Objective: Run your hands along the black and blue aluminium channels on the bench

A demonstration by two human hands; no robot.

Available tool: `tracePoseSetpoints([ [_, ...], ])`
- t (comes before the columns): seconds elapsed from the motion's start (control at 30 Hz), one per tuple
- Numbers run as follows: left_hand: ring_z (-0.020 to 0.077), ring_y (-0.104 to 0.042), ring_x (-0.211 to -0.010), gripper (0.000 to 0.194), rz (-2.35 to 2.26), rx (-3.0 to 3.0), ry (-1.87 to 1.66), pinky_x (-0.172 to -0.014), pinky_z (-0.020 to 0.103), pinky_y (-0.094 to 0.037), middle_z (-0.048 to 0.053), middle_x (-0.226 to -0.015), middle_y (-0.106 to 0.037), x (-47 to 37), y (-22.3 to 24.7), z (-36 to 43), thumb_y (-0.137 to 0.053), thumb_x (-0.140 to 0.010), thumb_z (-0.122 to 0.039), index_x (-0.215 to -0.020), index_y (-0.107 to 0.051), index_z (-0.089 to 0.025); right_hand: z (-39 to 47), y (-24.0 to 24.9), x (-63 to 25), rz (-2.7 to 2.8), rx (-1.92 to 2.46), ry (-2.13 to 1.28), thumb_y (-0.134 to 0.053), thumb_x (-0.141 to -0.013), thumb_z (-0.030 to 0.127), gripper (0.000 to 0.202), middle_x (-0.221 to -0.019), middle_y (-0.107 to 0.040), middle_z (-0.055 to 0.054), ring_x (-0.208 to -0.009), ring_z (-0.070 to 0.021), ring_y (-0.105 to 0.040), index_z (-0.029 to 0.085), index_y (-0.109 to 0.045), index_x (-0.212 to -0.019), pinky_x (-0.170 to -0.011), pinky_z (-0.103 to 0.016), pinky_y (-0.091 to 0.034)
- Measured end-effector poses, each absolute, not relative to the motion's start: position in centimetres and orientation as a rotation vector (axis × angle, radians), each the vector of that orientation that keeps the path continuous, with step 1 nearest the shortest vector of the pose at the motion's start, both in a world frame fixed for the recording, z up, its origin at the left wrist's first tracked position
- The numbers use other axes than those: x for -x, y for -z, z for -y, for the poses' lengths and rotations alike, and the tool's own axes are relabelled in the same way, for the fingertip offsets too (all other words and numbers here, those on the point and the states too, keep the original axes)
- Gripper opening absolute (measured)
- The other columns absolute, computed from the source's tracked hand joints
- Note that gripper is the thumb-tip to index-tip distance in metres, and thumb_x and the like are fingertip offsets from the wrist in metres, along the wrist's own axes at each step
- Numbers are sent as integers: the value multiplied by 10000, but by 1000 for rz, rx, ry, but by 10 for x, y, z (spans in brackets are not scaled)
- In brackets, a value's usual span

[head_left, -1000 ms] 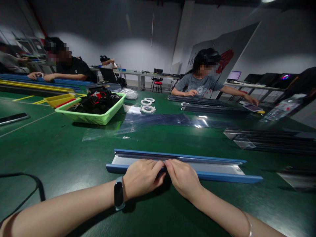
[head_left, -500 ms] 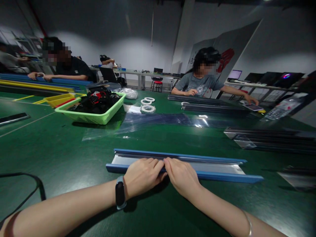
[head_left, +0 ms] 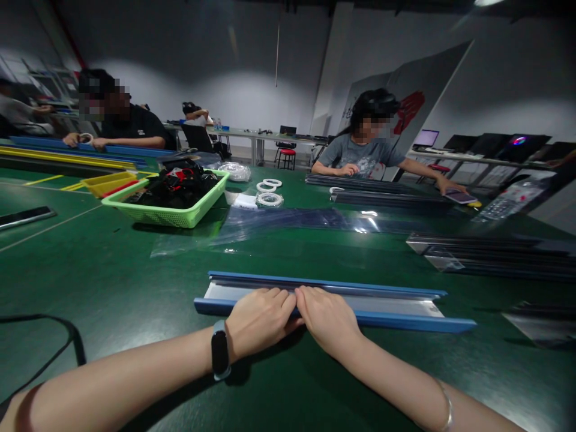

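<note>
A blue channel (head_left: 405,320) lies open side up on a green table (head_left: 135,300), its long axis running left to right across the wearer's view, the right end angled slightly nearer. The near wall extends farther right than the far one, above a white inner floor. The left hand (head_left: 258,321) and right hand (head_left: 330,321) meet near the channel's middle, fingers together and bent over its near wall; hidden fingertips leave it impossible to tell whether they pinch. Beyond the channel to the left sits a light-green basket (head_left: 180,216) of black and red items; clear film (head_left: 288,222) and white rings (head_left: 270,199) lie beyond it, dark strips (head_left: 490,255) beyond its right end. Farther off, behind a seated person (head_left: 362,150), a grey panel (head_left: 432,78) bears a red mark and dark characters, too small and partly hidden to read. A bottle (head_left: 513,195) beyond the channel's right end carries red marks, also illegible.
</note>
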State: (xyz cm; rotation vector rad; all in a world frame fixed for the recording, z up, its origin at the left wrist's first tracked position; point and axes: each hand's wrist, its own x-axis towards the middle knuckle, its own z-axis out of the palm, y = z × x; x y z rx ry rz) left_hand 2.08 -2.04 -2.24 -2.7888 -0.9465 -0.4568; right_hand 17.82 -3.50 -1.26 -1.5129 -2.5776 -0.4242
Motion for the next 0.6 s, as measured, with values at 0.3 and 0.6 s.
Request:
tracePoseSetpoints([
  [0.3,190,-550,-643,376,904,2735,426,-558,309,-435,50,-703,-543,-22,22,20,-296,-863,-465,-824,-487,-143,35,19,-184,2574,1362,576,-358,-842,127,203,-747,-614,-44,-670,-149,-546,153,-560,-841,-579,-257,-326],
  [0.6,206,-546,-607,393,1027,2609,451,-535,317,-411,63,-640,-551,-9,23,19,-321,-842,-482,-712,-491,-152,38,14,-186,2318,1557,439,-328,-877,259,317,-646,-590,-27,-630,-141,-522,179,-578,-699,-576,-253,-293],
])
